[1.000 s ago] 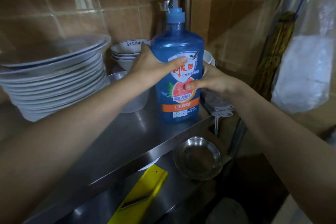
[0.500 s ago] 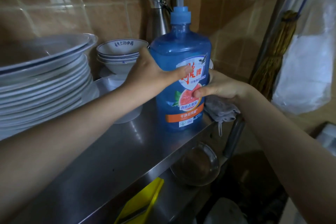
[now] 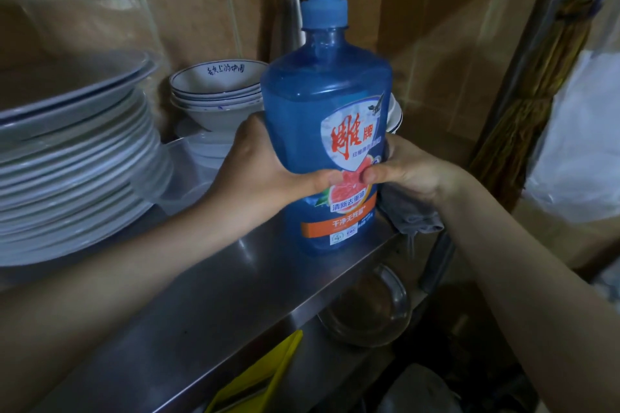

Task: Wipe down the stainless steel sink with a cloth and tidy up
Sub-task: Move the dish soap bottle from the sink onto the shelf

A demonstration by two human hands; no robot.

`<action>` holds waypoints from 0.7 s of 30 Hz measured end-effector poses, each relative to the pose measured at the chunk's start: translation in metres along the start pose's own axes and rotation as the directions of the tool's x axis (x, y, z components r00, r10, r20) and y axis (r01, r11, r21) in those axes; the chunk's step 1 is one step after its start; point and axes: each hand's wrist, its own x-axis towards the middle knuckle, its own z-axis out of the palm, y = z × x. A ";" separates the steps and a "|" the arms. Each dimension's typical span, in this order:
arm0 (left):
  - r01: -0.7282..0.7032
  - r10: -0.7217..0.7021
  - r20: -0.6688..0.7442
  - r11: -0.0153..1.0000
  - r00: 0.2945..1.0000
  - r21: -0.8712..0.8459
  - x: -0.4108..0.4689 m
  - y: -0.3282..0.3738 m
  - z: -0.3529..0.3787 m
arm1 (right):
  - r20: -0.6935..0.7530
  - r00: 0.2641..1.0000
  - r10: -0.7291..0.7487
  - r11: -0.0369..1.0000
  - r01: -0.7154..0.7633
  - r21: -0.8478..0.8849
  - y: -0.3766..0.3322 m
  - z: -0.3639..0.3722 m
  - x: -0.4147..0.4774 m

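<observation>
A big blue dish soap bottle (image 3: 322, 104) with a pump top stands upright on a stainless steel shelf (image 3: 214, 295), near its right end. My left hand (image 3: 265, 171) wraps its left side and my right hand (image 3: 406, 171) its right side, with both thumbs meeting across the label. A grey cloth (image 3: 412, 214) lies just behind and under my right hand, draped over the shelf's right edge. No sink is in view.
A tall stack of white plates (image 3: 77, 157) fills the shelf's left. Stacked bowls (image 3: 218, 90) and a metal flask (image 3: 292, 10) stand behind the bottle against the tiled wall. Below the shelf sit a steel bowl (image 3: 365, 308) and a yellow object (image 3: 258, 375). A broom (image 3: 536, 94) leans at the right.
Both hands have slid lower on the bottle and the thumbs have come together on the label. The view has moved closer, so the pump head is out of frame.
</observation>
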 end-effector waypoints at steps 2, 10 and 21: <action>-0.017 0.018 -0.024 0.999 1.000 0.039 -0.001 0.003 0.003 | 0.018 1.000 -0.001 1.000 0.000 0.008 0.000 -0.001 0.001; 0.248 -0.232 -0.153 0.964 0.961 0.093 -0.005 -0.012 0.010 | 0.003 1.000 0.028 1.000 -0.028 -0.007 -0.003 -0.002 0.002; 0.298 -0.286 -0.147 0.953 0.947 0.062 -0.006 -0.020 0.011 | -0.054 0.996 0.070 0.995 -0.073 -0.062 -0.003 0.000 -0.001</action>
